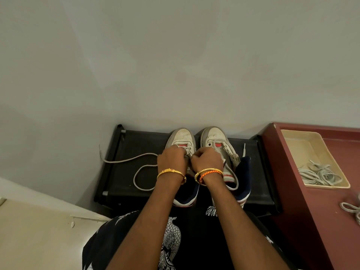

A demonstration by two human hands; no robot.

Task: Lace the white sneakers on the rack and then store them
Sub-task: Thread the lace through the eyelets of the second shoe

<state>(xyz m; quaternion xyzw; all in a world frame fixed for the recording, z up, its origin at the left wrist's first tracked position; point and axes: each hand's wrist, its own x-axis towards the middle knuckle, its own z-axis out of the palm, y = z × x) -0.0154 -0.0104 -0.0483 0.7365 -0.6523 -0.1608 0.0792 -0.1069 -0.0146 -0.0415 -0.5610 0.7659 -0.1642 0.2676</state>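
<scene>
The rack [251, 164] has bare room right of the right sneaker [216, 139]. To the left, a loose lace [140, 172] loops across. The wall [175, 65] blocks behind, a red cabinet [292, 191] rightward.

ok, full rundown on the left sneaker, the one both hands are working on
The left sneaker is worn white with a greyish sole edge, a scuffed toe, a red patch under the eyelets and a navy collar at the heel. It sits upright on the black rack, toe to the wall, beside its pair. The left hand and right hand pinch its lace at the eyelets; the loose grey-white lace loops leftward over the rack.
</scene>
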